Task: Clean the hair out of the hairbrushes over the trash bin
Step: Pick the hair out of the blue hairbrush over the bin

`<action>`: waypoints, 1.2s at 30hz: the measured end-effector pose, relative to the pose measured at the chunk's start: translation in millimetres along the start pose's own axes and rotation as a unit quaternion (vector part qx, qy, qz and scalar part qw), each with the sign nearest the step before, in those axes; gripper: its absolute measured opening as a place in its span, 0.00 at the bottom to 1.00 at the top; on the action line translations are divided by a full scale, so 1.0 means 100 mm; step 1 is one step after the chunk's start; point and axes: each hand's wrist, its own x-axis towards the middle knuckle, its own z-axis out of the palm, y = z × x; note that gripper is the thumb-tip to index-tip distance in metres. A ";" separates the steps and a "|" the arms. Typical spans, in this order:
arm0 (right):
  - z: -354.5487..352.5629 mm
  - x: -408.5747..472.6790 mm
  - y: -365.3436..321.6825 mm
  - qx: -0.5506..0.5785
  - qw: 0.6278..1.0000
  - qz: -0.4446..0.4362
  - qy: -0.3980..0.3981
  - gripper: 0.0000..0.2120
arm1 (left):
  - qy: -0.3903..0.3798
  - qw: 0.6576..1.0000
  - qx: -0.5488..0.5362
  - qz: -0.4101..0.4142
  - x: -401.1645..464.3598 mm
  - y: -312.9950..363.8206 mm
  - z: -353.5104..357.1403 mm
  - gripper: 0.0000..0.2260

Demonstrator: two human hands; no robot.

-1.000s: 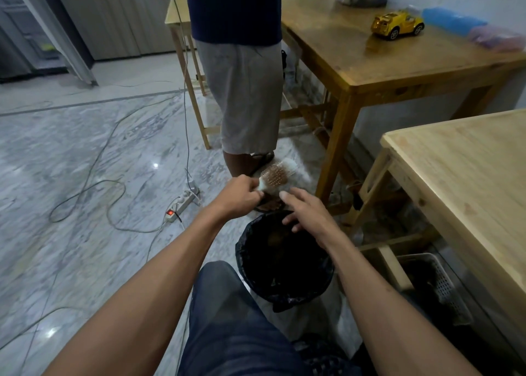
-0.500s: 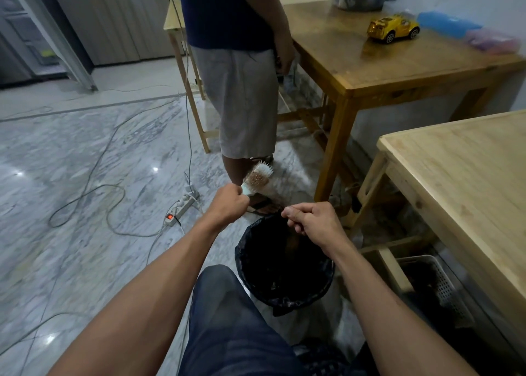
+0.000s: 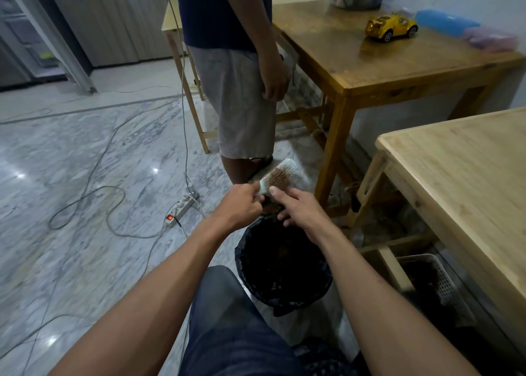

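Observation:
A pale hairbrush (image 3: pixel 279 175) with brownish hair caught in its bristles is held above the far rim of a trash bin (image 3: pixel 247 264) lined with a black bag. My left hand (image 3: pixel 242 206) is shut on the brush's handle, bristles facing me. My right hand (image 3: pixel 300 212) is beside it, fingers spread, with the index fingertip touching the near end of the bristle pad. The right hand holds nothing that I can see. The bin stands on the floor between my knee and a light wooden table.
A person in grey shorts (image 3: pixel 242 105) stands just beyond the bin. A power strip (image 3: pixel 182 207) and cables lie on the marble floor at left. A light wooden table (image 3: pixel 466 187) is at right, a darker table with a yellow toy car (image 3: pixel 391 28) behind. A white basket (image 3: pixel 435 287) sits under the table.
My right hand, clenched over the bin half a second ago, has opened and risen back to the bristles. The left hand has tilted the brush head to the right.

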 end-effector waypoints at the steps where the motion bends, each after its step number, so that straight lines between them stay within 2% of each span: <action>1: 0.03 0.01 0.01 0.005 1.000 -0.008 0.007 0.10 | -0.005 1.000 -0.001 0.000 0.01 0.02 0.00 0.07; 5: -0.07 -0.05 0.09 -0.058 0.996 -0.019 0.069 0.11 | -0.040 0.996 -0.051 -0.067 0.02 -0.13 -0.06 0.12; 10: -0.30 -0.24 0.31 -0.091 0.994 -0.016 0.054 0.10 | -0.042 0.975 -0.152 -0.155 -0.04 -0.35 -0.04 0.08; 13: -0.29 -0.25 0.40 -0.110 0.993 0.011 0.039 0.09 | -0.041 0.985 -0.108 -0.127 -0.05 -0.30 0.01 0.12; 14: -0.28 -0.22 0.39 -0.138 0.990 0.032 0.021 0.11 | -0.046 0.989 -0.087 -0.111 -0.04 -0.27 0.02 0.12; 16: -0.23 -0.17 0.33 -0.169 0.982 0.082 0.006 0.23 | -0.050 0.993 -0.066 -0.079 -0.03 -0.24 0.03 0.12; 18: -0.18 -0.12 0.20 -0.121 0.988 0.092 0.025 0.28 | -0.037 0.997 -0.041 -0.048 -0.03 -0.22 0.02 0.11; 21: -0.10 -0.05 0.02 -0.029 0.998 0.053 0.017 0.19 | -0.015 1.000 -0.014 0.008 -0.05 -0.09 0.01 0.07; 24: 0.00 0.01 0.01 -0.004 1.000 0.001 0.015 0.11 | -0.004 0.999 -0.001 0.035 -0.06 -0.02 0.01 0.05; 28: -0.05 -0.05 0.07 -0.065 0.995 -0.032 0.068 0.13 | -0.015 0.999 -0.027 -0.034 -0.06 -0.18 -0.01 0.08; 32: -0.21 -0.19 0.15 -0.116 0.990 -0.050 0.066 0.12 | 0.010 0.989 -0.062 -0.132 -0.09 -0.40 0.01 0.14; 34: -0.29 -0.22 0.21 -0.132 0.988 -0.038 0.065 0.12 | 0.007 0.989 -0.056 -0.139 -0.10 -0.42 0.02 0.15; 36: -0.33 -0.24 0.22 -0.162 0.986 0.002 0.031 0.09 | -0.015 0.992 -0.047 -0.112 -0.10 -0.39 0.04 0.12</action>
